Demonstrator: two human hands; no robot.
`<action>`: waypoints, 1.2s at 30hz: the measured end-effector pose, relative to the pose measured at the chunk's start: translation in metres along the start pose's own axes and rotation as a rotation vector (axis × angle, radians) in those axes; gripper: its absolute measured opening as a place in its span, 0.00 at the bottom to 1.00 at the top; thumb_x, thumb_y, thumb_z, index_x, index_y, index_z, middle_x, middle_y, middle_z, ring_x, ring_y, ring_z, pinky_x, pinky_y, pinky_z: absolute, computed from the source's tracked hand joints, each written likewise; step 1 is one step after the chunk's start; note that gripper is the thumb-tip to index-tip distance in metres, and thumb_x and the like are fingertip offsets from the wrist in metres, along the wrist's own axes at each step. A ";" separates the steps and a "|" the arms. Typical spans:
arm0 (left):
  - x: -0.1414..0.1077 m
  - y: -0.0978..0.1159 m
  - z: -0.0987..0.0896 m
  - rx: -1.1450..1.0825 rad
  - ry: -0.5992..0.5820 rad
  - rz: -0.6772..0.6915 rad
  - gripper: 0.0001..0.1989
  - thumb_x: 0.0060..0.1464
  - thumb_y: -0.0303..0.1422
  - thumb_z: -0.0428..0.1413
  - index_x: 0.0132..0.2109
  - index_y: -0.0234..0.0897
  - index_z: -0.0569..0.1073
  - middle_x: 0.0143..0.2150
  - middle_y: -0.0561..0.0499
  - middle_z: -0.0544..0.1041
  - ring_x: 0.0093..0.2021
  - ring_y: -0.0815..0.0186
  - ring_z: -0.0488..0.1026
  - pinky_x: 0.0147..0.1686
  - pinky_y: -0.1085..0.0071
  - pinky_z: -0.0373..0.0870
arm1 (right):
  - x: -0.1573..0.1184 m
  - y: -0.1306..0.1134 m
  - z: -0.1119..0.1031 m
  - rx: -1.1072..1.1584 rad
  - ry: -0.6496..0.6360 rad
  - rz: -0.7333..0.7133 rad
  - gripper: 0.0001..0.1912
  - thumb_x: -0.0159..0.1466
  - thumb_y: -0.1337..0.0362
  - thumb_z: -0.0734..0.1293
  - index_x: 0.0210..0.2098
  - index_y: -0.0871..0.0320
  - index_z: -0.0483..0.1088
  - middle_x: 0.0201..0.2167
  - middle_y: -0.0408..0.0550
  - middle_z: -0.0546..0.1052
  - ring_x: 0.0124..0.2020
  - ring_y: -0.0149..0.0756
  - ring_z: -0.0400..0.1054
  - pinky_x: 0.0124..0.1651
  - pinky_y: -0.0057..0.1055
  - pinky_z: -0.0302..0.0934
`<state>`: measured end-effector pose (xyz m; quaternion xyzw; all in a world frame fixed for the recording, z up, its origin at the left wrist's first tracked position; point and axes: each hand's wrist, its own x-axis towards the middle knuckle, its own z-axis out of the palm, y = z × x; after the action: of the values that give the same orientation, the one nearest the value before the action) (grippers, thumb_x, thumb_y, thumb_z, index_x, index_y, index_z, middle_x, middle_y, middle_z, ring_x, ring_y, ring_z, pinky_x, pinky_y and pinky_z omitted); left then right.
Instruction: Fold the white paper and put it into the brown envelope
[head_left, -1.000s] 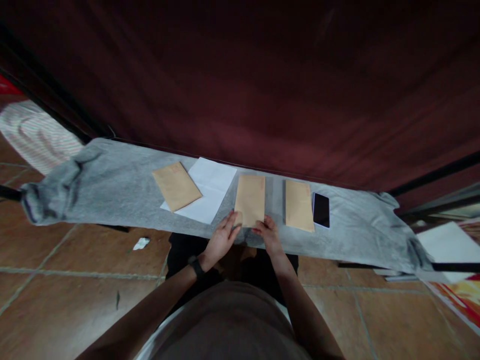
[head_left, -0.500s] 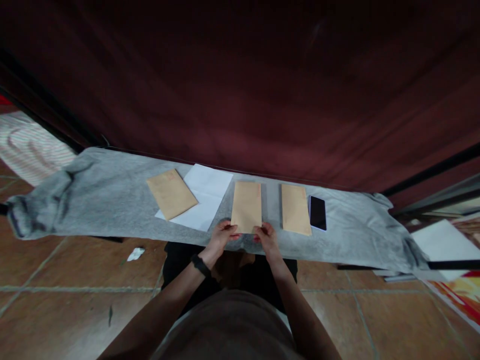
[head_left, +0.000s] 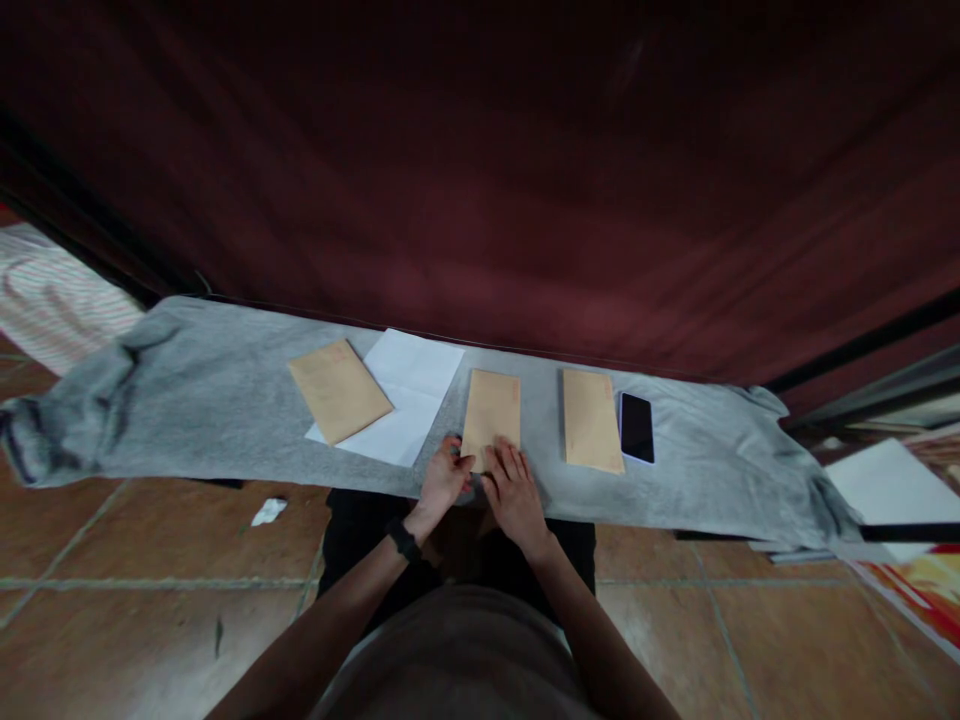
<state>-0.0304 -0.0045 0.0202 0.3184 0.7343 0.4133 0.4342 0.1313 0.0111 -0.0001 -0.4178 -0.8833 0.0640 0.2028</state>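
A brown paper envelope [head_left: 493, 402] lies in front of me on the grey cloth, its near edge partly hidden by my hands. My left hand [head_left: 445, 480] pinches the near left corner between thumb and fingers. Across the near right part, my right hand [head_left: 514, 494] rests with fingers stretched out, pressing on the paper. To the right lies a second brown envelope [head_left: 591, 420] beside a dark-screened phone [head_left: 637, 428]. On the left, a third envelope [head_left: 341, 390] sits at an angle, partly over a creased white sheet of paper [head_left: 409, 395].
The grey cloth [head_left: 217, 400] covers a long narrow surface. A dark red curtain [head_left: 480, 220] hangs right behind it. Crumpled white paper [head_left: 268, 511] lies on the tiled floor [head_left: 675, 640]. White sheets [head_left: 892, 485] are at the far right.
My right hand has gone from pinching the envelope's near right corner to lying flat on its near part. The envelope has come down flatter on the cloth. My left hand keeps its corner.
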 end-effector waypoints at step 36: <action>0.107 0.034 0.053 1.036 -0.097 0.800 0.27 0.67 0.42 0.44 0.70 0.44 0.58 0.74 0.47 0.53 0.74 0.50 0.45 0.70 0.41 0.37 | -0.003 -0.002 0.007 -0.037 -0.008 -0.007 0.29 0.72 0.56 0.60 0.69 0.61 0.57 0.68 0.60 0.61 0.68 0.51 0.55 0.68 0.52 0.52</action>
<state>-0.0241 0.1172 -0.0043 0.7533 0.6427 0.1208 0.0701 0.1285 0.0081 -0.0064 -0.4180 -0.8867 0.0485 0.1917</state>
